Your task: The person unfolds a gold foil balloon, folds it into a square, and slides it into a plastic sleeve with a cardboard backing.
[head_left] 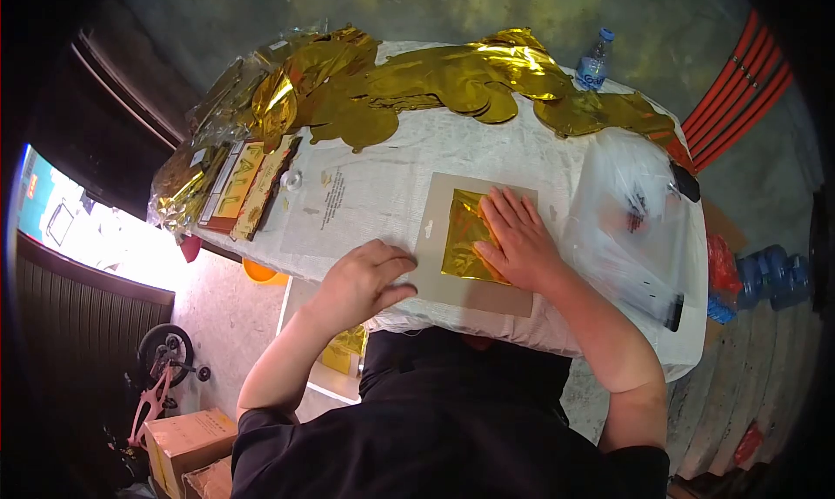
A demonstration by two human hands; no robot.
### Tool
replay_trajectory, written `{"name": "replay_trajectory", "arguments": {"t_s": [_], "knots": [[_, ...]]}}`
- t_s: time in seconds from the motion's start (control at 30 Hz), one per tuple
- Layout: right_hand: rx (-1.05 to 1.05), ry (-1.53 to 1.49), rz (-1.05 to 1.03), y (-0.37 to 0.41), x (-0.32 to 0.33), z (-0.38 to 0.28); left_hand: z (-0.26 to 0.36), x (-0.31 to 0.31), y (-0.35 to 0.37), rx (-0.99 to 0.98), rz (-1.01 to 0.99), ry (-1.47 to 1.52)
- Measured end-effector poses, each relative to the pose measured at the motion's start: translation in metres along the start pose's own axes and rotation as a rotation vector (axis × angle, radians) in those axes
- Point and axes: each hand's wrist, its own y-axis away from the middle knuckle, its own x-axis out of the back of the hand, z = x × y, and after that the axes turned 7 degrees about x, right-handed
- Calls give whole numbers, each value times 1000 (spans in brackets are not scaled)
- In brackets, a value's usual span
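Observation:
A folded sheet of shiny gold foil lies on a grey-brown card near the front of the table. My right hand rests flat over the foil's right side, fingers stretched out, hiding part of it. At the card's left edge is my left hand, loosely bent, with thumb and forefinger apart and nothing visible between them. A clear printed plastic bag lies flat beyond the left hand. To the right of my right hand is a pile of clear plastic bags.
Flattened gold foil balloons spread along the table's far side. Printed packages lie at the left, and a water bottle stands at the far right. Cardboard boxes and a small bike are on the floor at left.

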Motion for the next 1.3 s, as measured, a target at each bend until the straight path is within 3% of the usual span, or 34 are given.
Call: {"name": "replay_trajectory", "arguments": {"t_s": [0.07, 0.13, 0.23, 0.37, 0.43, 0.63, 1.07, 1.17, 1.23, 1.3], "knots": [[-6, -5, -5, 0, 1, 0, 1, 3, -5, -2, 25, -42], [-8, -7, -5, 0, 1, 0, 11, 7, -15, 335, -128, 200], [-2, -8, -5, -1, 1, 0, 0, -3, -32, 504, -61, 442], [-4, -16, 1, -1, 1, 0, -16, -7, -46, 562, -104, 608], [-7, -16, 3, -1, 2, 0, -19, 1, -50, 667, -283, 857], [-3, -26, 3, -1, 2, 0, -29, 2, -57, 846, -254, 1257], [6, -32, 24, 0, 2, 0, -48, -12, -60, 834, -193, 1521], [9, -27, 21, 0, 0, 1, -44, -13, -67, 690, -270, 1378], [15, -19, 14, 0, 2, 1, -31, -11, -76, 708, -249, 920], [17, -14, -2, -1, 2, 1, -35, -17, -80, 696, -220, 909]]}}
